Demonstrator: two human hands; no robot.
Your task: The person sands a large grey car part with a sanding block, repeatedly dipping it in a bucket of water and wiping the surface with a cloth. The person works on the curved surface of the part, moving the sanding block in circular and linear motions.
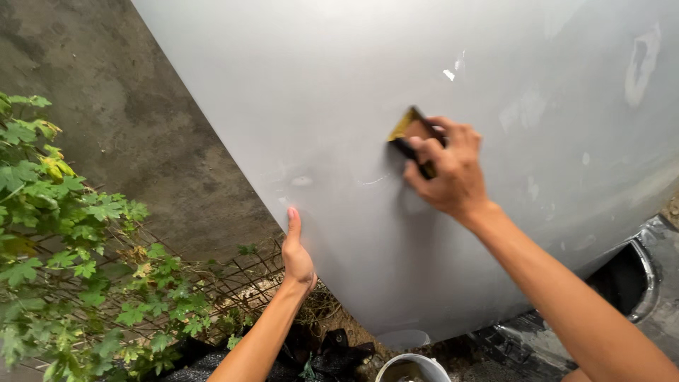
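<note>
Right now my right hand is closed around a small sanding block, its tan abrasive face and dark edge pressed flat against a large grey panel that tilts across most of the view. The block sits near the middle of the panel, just beside a faint curved scratch and some pale rubbed patches. My left hand is open and flat, fingers together and pointing up, its edge touching the panel's lower left border (it looks like a steadying hold). I judge this to be the sanding stage, with the surface only partly worked: whitish spots show toward the upper right. The next stroke would call for even pressure and the block kept flat, so no edge digs in. Beyond the panel, a rough concrete wall stands at left, with leafy green plants over wire mesh. Below, a white bucket rim shows at the bottom edge.
</note>
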